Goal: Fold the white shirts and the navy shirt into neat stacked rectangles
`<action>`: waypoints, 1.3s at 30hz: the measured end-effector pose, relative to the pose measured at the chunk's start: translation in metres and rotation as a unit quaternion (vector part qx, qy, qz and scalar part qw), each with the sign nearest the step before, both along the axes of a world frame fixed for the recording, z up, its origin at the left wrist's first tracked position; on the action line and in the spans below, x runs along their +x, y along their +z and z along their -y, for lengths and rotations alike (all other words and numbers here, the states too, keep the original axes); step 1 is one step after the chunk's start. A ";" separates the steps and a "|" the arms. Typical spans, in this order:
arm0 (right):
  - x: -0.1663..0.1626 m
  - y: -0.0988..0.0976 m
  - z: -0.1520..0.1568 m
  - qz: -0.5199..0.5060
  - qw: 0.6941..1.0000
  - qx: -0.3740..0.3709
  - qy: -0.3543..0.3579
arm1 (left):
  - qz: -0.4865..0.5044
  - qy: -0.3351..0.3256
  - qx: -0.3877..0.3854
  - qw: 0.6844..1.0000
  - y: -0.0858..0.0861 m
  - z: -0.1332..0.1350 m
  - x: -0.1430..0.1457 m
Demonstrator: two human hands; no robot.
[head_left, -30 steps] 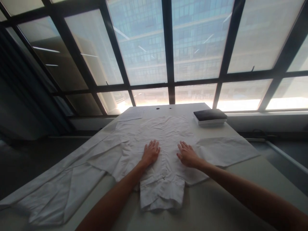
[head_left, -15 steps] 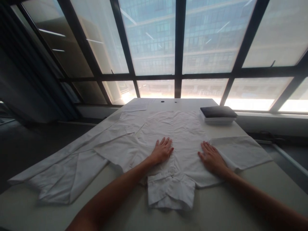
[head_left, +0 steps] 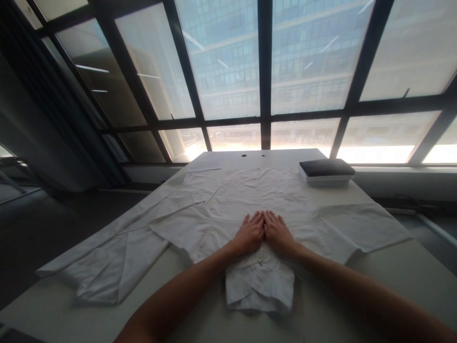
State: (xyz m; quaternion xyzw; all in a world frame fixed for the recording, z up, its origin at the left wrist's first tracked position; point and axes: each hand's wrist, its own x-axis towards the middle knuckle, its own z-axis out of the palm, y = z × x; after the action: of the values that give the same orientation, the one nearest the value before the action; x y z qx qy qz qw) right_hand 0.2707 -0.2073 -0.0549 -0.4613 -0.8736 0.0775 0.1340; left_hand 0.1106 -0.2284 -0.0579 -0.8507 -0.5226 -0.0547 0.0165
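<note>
A white shirt (head_left: pixel 257 190) lies spread on the white table, its collar (head_left: pixel 260 286) toward me and its sleeves out to both sides. My left hand (head_left: pixel 251 232) rests flat on the shirt's upper middle, fingers stretched forward. Right against it, my right hand (head_left: pixel 279 234) lies flat too, the two sets of fingertips meeting at the shirt's centre line. Neither hand grips the cloth. Small wrinkles show across the body of the shirt. Part of the front below the collar is hidden under my hands.
More white cloth (head_left: pixel 103 271) lies folded and rumpled on the left of the table (head_left: pixel 200 309). A dark-topped stack of books or boxes (head_left: pixel 326 171) stands at the back right. A paper sheet (head_left: pixel 206 163) lies at the back left. Windows rise behind the table.
My right hand has slid left across the shirt to meet my left hand at the centre. My left hand has shifted slightly. The camera view has turned a little.
</note>
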 end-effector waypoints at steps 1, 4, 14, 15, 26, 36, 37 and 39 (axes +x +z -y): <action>-0.001 -0.002 0.000 -0.004 1.000 0.001 -0.001 | 0.000 -0.002 0.003 1.000 0.000 0.000 -0.001; 0.003 -0.009 -0.001 -0.007 1.000 0.012 -0.012 | 0.003 0.006 0.011 1.000 -0.003 -0.001 -0.002; 0.007 -0.012 -0.004 -0.002 1.000 0.007 -0.028 | 0.018 0.078 -0.012 0.997 0.004 -0.006 -0.012; 0.007 -0.011 -0.004 -0.004 1.000 0.007 -0.027 | 0.017 0.081 -0.014 0.997 0.005 -0.006 -0.013; 0.008 -0.007 -0.004 -0.018 0.999 -0.003 -0.028 | 0.022 0.077 -0.028 0.996 0.005 -0.009 -0.015; 0.012 -0.002 -0.005 -0.022 1.000 0.006 -0.011 | 0.014 0.076 -0.037 0.996 0.008 -0.010 -0.015; 0.012 -0.002 -0.005 -0.022 1.000 0.003 -0.010 | 0.013 0.075 -0.034 0.997 0.008 -0.009 -0.015; 0.012 -0.002 -0.005 -0.017 1.000 -0.003 -0.009 | 0.010 0.072 -0.029 0.997 0.009 -0.009 -0.015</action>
State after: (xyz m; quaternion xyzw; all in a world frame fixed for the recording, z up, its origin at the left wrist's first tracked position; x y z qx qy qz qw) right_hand 0.2824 -0.2023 -0.0566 -0.4679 -0.8669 0.0867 0.1483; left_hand 0.0952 -0.2198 -0.0492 -0.8105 -0.5838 -0.0465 -0.0096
